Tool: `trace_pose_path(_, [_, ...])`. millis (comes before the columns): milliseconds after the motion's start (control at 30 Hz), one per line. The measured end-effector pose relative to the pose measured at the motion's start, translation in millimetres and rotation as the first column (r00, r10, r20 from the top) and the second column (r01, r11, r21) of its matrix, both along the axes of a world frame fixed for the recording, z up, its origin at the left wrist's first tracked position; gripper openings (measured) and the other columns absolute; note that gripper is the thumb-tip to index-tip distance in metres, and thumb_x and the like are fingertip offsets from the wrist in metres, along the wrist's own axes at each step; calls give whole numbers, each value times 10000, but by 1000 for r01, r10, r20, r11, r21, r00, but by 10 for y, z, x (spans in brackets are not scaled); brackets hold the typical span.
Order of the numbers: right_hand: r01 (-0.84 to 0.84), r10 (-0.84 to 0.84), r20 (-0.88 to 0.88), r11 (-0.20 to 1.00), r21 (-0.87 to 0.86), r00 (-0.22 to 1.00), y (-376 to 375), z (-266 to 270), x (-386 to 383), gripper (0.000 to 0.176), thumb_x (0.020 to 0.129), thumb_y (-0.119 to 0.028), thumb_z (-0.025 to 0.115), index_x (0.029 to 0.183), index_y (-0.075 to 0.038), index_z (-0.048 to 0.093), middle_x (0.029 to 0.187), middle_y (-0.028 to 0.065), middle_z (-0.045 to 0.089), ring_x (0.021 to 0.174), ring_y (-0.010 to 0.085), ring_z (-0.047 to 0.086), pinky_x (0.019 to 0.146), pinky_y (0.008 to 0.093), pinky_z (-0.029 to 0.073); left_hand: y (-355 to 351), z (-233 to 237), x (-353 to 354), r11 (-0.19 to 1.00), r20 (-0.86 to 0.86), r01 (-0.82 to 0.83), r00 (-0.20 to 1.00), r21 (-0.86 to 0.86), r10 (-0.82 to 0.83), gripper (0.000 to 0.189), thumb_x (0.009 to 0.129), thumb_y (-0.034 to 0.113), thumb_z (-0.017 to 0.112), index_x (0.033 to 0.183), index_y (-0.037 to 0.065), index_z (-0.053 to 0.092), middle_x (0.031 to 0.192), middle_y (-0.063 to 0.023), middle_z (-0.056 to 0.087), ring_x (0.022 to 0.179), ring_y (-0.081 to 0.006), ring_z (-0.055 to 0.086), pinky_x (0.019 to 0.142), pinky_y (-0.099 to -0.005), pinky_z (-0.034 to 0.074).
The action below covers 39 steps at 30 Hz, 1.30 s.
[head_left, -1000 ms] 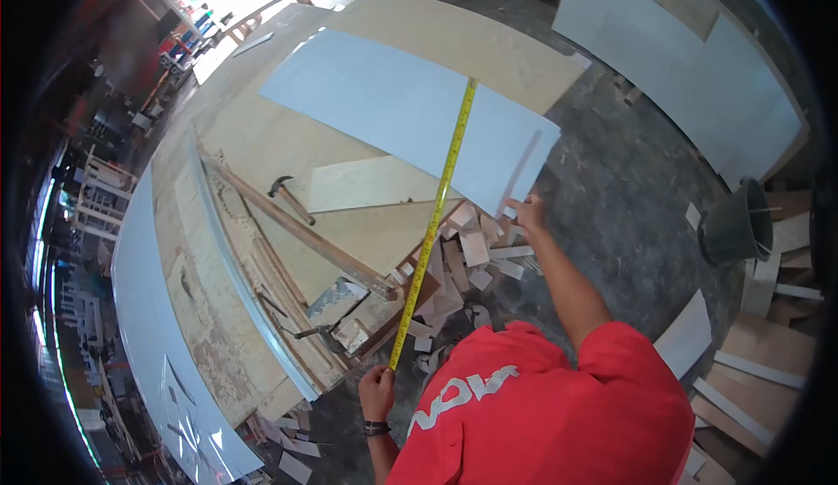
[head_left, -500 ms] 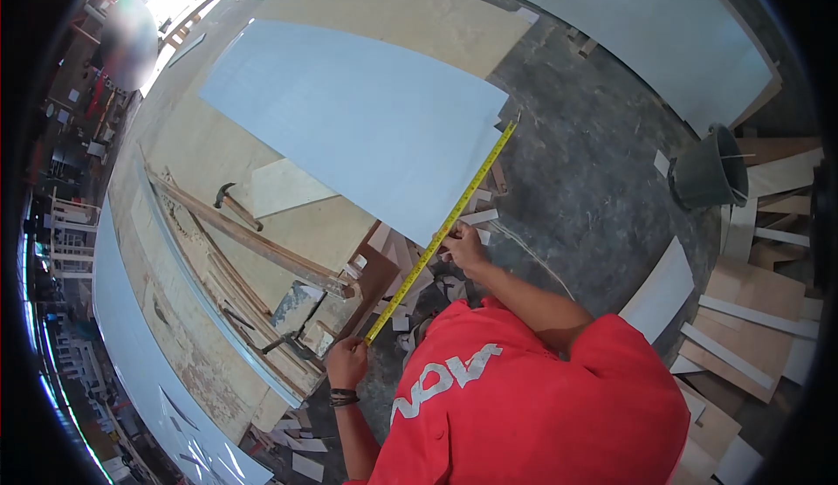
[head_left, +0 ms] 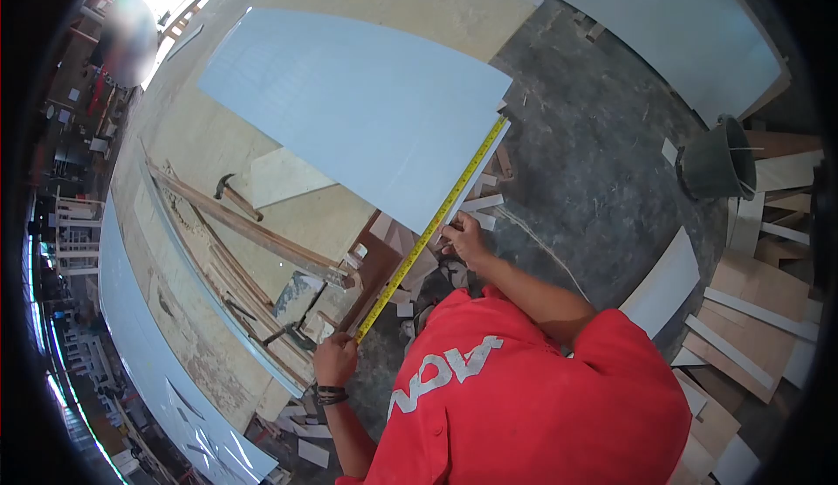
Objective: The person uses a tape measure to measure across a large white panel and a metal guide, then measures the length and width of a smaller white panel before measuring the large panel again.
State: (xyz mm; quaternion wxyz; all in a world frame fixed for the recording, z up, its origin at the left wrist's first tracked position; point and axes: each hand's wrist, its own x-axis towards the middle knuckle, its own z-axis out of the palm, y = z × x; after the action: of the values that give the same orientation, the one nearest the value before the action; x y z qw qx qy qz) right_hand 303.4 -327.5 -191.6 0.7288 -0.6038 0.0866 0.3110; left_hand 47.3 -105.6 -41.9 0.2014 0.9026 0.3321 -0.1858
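Observation:
My left hand [head_left: 336, 359] is closed at the near end of a yellow tape measure [head_left: 403, 268]; the case is hidden in it. The blade runs straight out along the near right edge of a pale blue-white panel [head_left: 353, 105], its far end close to the panel's corner. My right hand [head_left: 465, 239] is at the panel's nearest corner beside the blade, thumb and fingers pinched together. What they grip is hidden. A narrow white edge shows along the blade's right side. Close to my left hand, a clamp [head_left: 297, 335] sits on the workbench [head_left: 288, 227].
A hammer [head_left: 237, 197], a long wooden bar [head_left: 249, 227] and a pale board piece [head_left: 288, 179] lie on the bench. On the floor to the right stand a dark bucket [head_left: 716, 162] and board offcuts [head_left: 742, 310]. Another person [head_left: 129, 44] is at the far left.
The tape's far end has drawn back from beyond the panel's edge to near its corner. My left hand has moved slightly left and down. My right hand stays by the panel's near corner.

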Motion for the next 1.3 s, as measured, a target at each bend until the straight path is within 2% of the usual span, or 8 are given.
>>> trace_pose_path(167, [3,-2,-43,999,32,999,8,35,-16,127,908,-135,650,985,-62,580,880,39,661,699,121,654,517,249,529,27,-63,-69,999,8,-11,1000,-31,11,266,818,266,566,867,68,737,857,-195,694,815,-390,671,741,-464,536])
trace_pose_path(233, [19,-17,-43,999,44,999,17,56,-19,119,900,-131,649,934,-50,569,839,61,657,677,129,663,482,247,531,78,-188,-126,998,28,46,999,-50,-45,271,815,266,566,873,65,737,856,-200,692,818,-392,669,750,-467,534])
trace_pose_path(467, [37,-19,-130,991,132,991,-32,13,-5,79,893,-112,611,911,-53,562,831,65,661,667,152,673,522,275,545,35,-210,-109,997,27,-27,999,-79,29,285,801,279,579,890,66,745,852,-203,695,822,-393,671,755,-463,534])
trace_pose_path(533, [35,-4,-166,982,184,986,-45,-6,0,35,894,-87,583,921,-71,566,849,69,668,706,174,680,561,307,551,46,-257,-127,997,23,-24,999,-80,26,286,802,280,579,896,68,746,853,-202,696,823,-392,672,755,-462,535])
trace_pose_path(633, [69,-21,-203,971,231,979,-47,29,3,55,917,-124,589,931,-71,583,837,68,672,694,168,679,560,301,552,49,-284,-139,995,17,-40,999,-90,42,289,805,282,580,907,69,746,855,-198,698,826,-388,674,755,-460,536])
trace_pose_path(833, [56,-31,-159,987,153,987,-7,51,1,140,947,-204,624,944,-65,606,828,58,676,674,147,681,531,268,544,44,-305,-130,992,6,-53,998,-115,55,291,810,286,585,922,69,745,852,-195,700,826,-383,678,756,-457,538])
trace_pose_path(1300, [54,-36,-153,993,110,988,8,100,23,134,941,-203,633,901,-79,601,788,40,660,644,140,680,527,260,539,52,-281,-170,992,7,-71,997,-108,72,286,807,283,585,910,71,747,854,-199,699,825,-390,674,763,-463,538])
